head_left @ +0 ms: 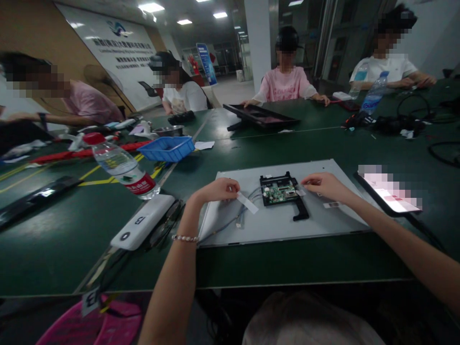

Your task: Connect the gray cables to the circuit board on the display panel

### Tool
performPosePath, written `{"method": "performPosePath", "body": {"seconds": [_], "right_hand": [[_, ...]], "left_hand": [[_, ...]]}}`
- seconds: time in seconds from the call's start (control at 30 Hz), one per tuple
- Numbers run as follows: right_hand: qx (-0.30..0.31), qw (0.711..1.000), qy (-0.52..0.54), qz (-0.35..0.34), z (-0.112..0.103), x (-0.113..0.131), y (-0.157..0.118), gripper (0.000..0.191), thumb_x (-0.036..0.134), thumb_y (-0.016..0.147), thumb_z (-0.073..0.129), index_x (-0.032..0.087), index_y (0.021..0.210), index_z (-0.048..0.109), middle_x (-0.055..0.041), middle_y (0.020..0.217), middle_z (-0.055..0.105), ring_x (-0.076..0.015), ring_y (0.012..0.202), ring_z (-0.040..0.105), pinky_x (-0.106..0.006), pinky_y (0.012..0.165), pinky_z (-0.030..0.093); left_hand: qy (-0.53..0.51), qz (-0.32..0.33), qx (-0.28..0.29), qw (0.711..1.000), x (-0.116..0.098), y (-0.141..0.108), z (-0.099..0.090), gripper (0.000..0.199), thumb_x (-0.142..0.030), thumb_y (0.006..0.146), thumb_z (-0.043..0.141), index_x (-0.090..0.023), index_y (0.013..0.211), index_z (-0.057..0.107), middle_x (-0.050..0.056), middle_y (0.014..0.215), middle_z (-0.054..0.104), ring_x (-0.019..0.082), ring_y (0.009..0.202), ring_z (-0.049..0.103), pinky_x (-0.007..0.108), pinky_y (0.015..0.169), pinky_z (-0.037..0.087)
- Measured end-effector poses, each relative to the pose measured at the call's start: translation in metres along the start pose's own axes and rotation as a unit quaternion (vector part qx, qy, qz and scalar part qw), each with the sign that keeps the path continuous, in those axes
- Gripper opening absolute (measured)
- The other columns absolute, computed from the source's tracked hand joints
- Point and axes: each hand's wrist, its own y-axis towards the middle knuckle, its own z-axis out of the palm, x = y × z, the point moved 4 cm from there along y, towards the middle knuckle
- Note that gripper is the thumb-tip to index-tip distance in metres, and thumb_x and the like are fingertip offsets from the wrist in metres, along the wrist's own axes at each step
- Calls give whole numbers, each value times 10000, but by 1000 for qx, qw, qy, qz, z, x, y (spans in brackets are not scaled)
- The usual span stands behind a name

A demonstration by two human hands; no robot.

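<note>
A flat grey-white panel (266, 227) lies before me on the green table. On it sits a black plastic bracket (302, 210) carrying a green circuit board (278, 193), with thin grey cables (230, 222) running off to the left. My left hand (223, 190) pinches one end of a white tape strip (248, 203), whose other end hangs over the cables. At the board's right edge, my right hand (321, 186) has its fingers closed close to a small pale piece; whether it grips that piece is unclear. A label (332, 205) is stuck on the panel below that hand.
Left of the panel are a white power bank (143, 223), a water bottle (124, 167) and a blue tray (168, 148). A lit phone (390, 194) lies to the right. Across the table, a person (287, 81) touches a black frame (262, 115); other people sit around.
</note>
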Motion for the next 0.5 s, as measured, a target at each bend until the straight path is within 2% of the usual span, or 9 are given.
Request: {"method": "performPosePath", "body": {"seconds": [0.13, 0.33, 0.43, 0.5], "right_hand": [[25, 999, -30, -36, 3, 10, -1, 252, 348, 783, 606, 232, 984, 702, -59, 1039, 652, -208, 879, 605, -363, 752, 497], [44, 998, -6, -52, 4, 13, -5, 220, 353, 764, 633, 238, 939, 701, -63, 1080, 614, -226, 980, 578, -390, 813, 478], [37, 998, -10, -51, 4, 14, -6, 189, 336, 760, 631, 232, 903, 697, -64, 1076, 614, -229, 982, 575, -402, 816, 473], [27, 998, -12, -50, 3, 16, -7, 164, 321, 757, 629, 220, 869, 692, -63, 1026, 634, -222, 940, 588, -395, 801, 476]], "left_hand": [[-6, 14, -15, 1000, -2, 1, -2, 240, -359, 774, 539, -151, 869, 611, 20, 753, 632, 122, 621, 583, 208, 580, 454], [17, 37, -53, 998, 1, 3, -5, 221, -325, 796, 490, -151, 863, 610, 21, 753, 629, 135, 635, 591, 231, 622, 459], [97, 33, -128, 986, 2, 4, -11, 218, -274, 797, 468, -153, 891, 623, 39, 800, 641, 154, 689, 591, 247, 665, 451], [175, 21, -191, 966, 0, 4, -15, 223, -235, 795, 452, -158, 906, 630, 54, 840, 639, 169, 732, 586, 260, 691, 440]]}}
